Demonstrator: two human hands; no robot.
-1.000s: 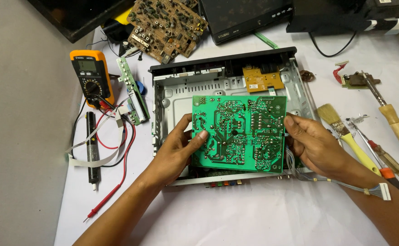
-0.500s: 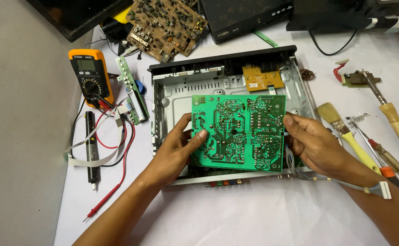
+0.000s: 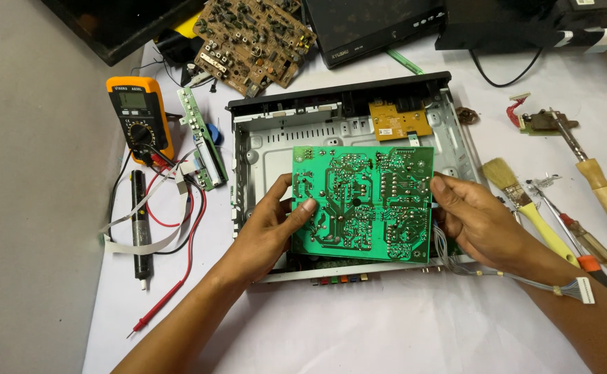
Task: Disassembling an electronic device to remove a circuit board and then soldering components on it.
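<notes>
Green circuit board (image 3: 362, 202) out of its seat, solder side up above open metal chassis (image 3: 269, 149); gripped at opposite edges by left hand (image 3: 270, 225) and right hand (image 3: 480, 221); refitting pending.

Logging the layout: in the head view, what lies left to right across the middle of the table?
Multimeter → narrow green strip board → left hand → green circuit board → right hand → paintbrush → wooden-handled soldering iron.
</notes>
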